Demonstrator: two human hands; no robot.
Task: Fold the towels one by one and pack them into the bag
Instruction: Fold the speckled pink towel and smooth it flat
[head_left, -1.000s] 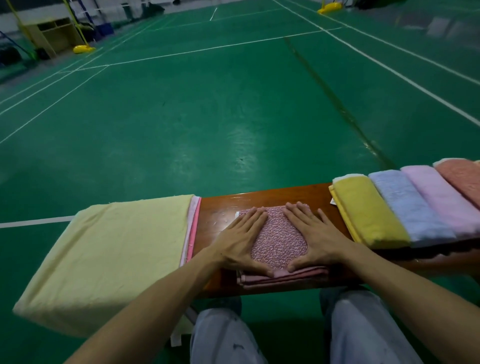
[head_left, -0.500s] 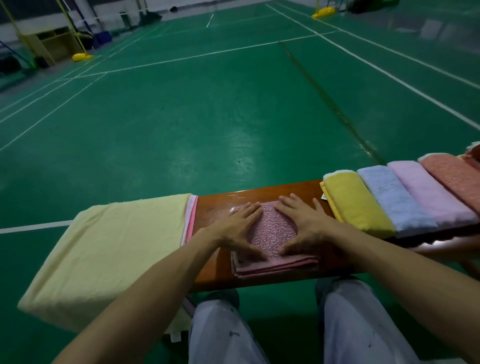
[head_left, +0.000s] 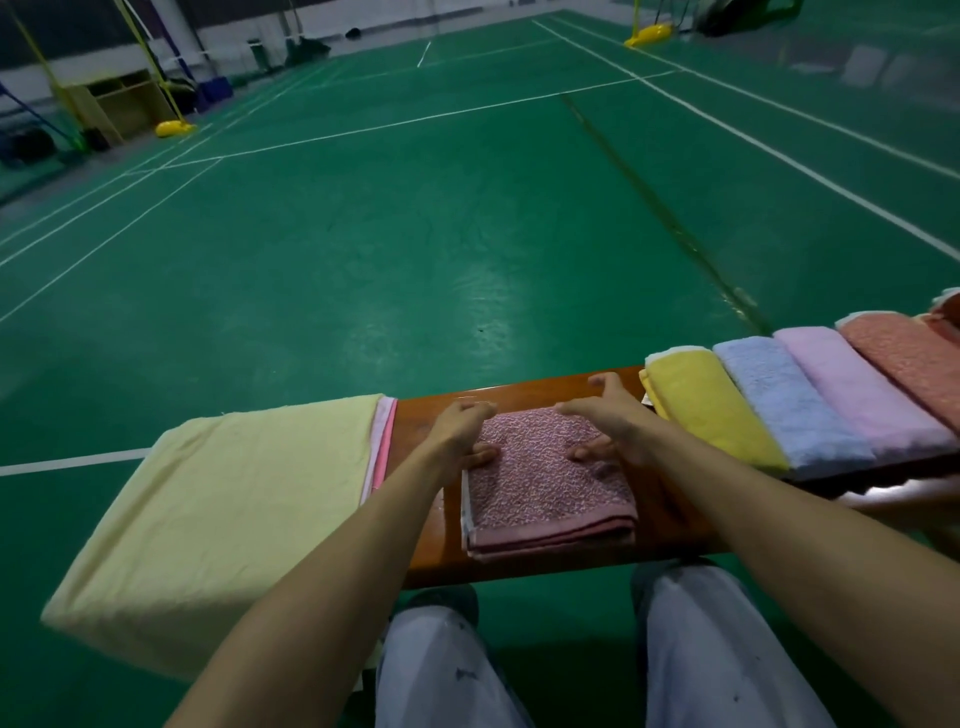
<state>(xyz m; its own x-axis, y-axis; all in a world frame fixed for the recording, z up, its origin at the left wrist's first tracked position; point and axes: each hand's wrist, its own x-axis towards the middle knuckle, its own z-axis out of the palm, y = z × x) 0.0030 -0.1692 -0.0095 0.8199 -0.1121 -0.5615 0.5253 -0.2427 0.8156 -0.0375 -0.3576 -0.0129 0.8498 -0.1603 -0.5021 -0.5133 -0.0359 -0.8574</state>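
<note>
A folded pink speckled towel lies on the brown wooden bench in front of me. My left hand grips the towel's far left corner, thumb on top and fingers curled at the far edge. My right hand holds the far right corner, thumb pressed on the cloth and fingers reaching over its far edge. A pale yellow cloth bag with a pink rim lies flat over the bench's left end.
To the right, a yellow towel, a blue towel, a light pink towel and a salmon towel lie draped side by side over the bench. My knees sit below the bench. Green court floor lies beyond.
Both hands lay flat on top of the pink towel. They have slid to its far corners and now take hold of the far edge. The towel's near half is uncovered.
</note>
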